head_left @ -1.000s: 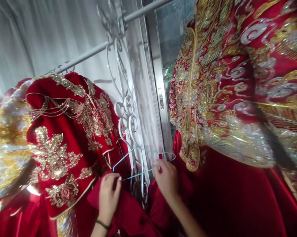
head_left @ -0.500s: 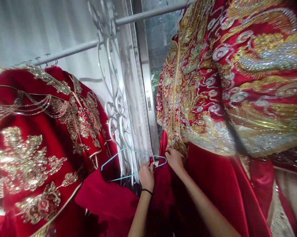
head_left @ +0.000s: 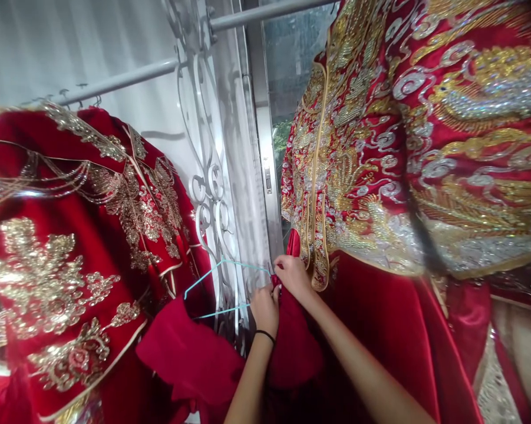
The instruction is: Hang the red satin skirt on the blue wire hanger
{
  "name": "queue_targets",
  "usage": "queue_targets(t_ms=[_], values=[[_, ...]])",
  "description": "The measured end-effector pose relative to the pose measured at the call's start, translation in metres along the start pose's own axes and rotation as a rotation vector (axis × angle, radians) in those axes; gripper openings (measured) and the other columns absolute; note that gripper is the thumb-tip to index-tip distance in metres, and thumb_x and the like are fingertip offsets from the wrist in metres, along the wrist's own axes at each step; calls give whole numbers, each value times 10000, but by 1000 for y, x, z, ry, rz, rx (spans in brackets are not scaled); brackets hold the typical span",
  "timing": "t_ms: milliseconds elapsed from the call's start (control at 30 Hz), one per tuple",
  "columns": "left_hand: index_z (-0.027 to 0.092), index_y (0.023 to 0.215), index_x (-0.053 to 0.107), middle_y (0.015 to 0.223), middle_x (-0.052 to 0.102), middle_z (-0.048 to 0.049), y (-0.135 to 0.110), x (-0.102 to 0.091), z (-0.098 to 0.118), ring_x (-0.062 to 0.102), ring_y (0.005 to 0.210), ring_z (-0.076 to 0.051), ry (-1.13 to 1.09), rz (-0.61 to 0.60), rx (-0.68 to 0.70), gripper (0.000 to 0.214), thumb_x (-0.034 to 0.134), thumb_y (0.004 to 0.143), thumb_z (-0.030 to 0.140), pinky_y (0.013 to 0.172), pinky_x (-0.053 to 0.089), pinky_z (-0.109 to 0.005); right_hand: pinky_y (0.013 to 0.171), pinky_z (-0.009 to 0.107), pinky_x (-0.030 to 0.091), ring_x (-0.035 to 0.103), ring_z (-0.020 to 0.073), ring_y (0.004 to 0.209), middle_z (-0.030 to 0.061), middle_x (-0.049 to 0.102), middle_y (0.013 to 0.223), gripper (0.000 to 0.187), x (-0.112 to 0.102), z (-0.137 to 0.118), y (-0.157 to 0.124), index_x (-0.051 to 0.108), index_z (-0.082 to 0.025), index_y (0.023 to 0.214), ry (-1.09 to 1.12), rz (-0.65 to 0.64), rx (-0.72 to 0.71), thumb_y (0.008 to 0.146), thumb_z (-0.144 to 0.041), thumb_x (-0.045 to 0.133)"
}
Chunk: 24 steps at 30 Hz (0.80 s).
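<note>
A light-blue wire hanger sits low in the middle, its right end hidden behind my hands. Over its left side hangs a plain deep-red garment, which drapes below my wrists. My left hand, with a dark band at the wrist, is closed on the garment's upper edge near the hanger. Just above and to the right, my right hand pinches at the garment's edge beside the hanger's right part. The two hands nearly meet, and a bit of red cloth shows between them.
Red jackets with gold and silver beading hang close on both sides, one on the left and one on the right. Grey rails join a white scrolled metal stand. Behind it is a metal door frame.
My right hand has moved left from beyond the hanger's right end to beside my left hand. The hanger's right end, seen before, is now covered. The left hand keeps its hold.
</note>
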<state>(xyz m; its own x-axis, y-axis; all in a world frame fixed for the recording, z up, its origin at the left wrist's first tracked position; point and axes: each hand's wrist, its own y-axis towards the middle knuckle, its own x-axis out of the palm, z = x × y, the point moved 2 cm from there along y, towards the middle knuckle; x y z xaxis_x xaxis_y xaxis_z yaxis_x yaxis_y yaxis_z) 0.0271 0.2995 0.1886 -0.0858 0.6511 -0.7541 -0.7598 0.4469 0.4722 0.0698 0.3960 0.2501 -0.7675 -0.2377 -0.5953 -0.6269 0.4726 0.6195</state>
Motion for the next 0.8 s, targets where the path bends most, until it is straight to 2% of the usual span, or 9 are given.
queue_targets(t_ms=[100,200,333,433,500,567,667,733,800], values=[[160,945,655,873,672,-137,5,-2,-3,623,845,-222,47,-71,50,355,323,890,273,713,435,-305,696,231,413,620,173,787,52,693,839,265,14,-15,2,661,-178,908,29,-19,-36,748,-108,462],[135,938,650,885,665,-159,7,-6,-7,627,847,-234,79,-122,105,359,309,884,233,734,451,-327,699,237,424,621,176,791,47,687,846,226,20,-18,-6,634,-177,923,78,-21,-83,795,-141,452],[126,1011,623,933,668,-162,6,-10,-8,623,897,-240,104,-225,221,329,341,840,123,756,464,-325,684,271,459,617,194,762,83,674,846,236,27,-16,-30,609,-143,941,57,65,-3,842,-162,396],[112,1001,626,865,682,-169,5,-11,-13,644,804,-243,130,-277,215,340,331,833,110,711,479,-337,793,320,474,601,221,907,137,649,971,356,39,-19,-54,566,-99,1095,-17,115,-70,846,-93,311],[124,964,639,859,686,-161,4,-9,-18,647,802,-233,129,-261,194,340,323,839,116,715,481,-330,809,340,488,597,230,950,143,642,1003,439,46,-16,-69,500,-90,1207,-50,60,-96,824,-51,290],[140,947,643,840,686,-138,2,-7,-20,646,798,-218,90,-193,198,324,333,852,144,724,483,-322,749,346,519,624,229,888,120,659,959,495,45,-12,-83,450,-123,1272,-60,-44,-100,807,-45,300],[149,990,631,910,683,-118,-6,-8,-19,623,893,-216,3,-15,263,324,332,884,211,855,463,-388,660,342,547,648,226,801,75,683,885,491,18,-14,-107,442,-203,1293,-13,-71,-145,814,-126,366],[168,1082,597,1064,653,-107,-21,-12,-22,575,1026,-218,-40,95,307,337,327,893,236,977,391,-459,687,332,553,647,211,831,50,681,939,439,-15,-19,-126,468,-278,1268,78,45,-198,840,-217,390],[198,1168,548,1182,605,-88,-46,-18,-37,527,1115,-215,-75,196,302,355,328,893,246,1026,352,-489,717,329,552,636,200,871,27,666,996,366,-48,-21,-146,505,-356,1212,155,197,-195,865,-325,394]])
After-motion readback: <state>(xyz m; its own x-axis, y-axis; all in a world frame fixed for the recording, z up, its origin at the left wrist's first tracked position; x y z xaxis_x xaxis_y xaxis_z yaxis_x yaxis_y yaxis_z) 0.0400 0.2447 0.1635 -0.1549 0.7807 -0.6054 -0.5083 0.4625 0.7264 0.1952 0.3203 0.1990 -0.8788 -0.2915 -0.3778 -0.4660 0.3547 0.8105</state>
